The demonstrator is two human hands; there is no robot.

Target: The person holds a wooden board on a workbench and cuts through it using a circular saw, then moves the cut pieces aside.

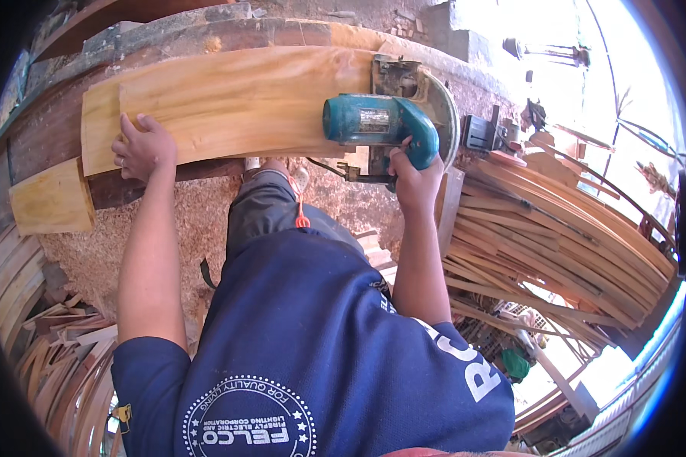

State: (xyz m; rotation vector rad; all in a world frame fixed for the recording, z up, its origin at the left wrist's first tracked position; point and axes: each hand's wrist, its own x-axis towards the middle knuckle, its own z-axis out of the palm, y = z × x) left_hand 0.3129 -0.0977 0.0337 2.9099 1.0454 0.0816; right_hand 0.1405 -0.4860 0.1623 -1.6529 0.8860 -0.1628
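Observation:
My right hand (418, 181) is wrapped around the rear handle of a teal circular saw (377, 120). The saw stands at the right end of a wide, pale wooden board (236, 99), its round guard curving along the right side. Part of the blade area is hidden under the saw. On the board's left end lies my left hand (145, 150), fingers spread over the near edge, a ring on one finger. A shorter wood piece (52, 199) rests just left of and nearer than the board.
A long workbench edge (282, 34) runs behind the board. Wood shavings (91, 259) cover the floor. Stacked wooden strips (549, 236) fill the right side, and more offcuts (68, 373) lie at lower left. A dark cord (328, 166) hangs near the saw.

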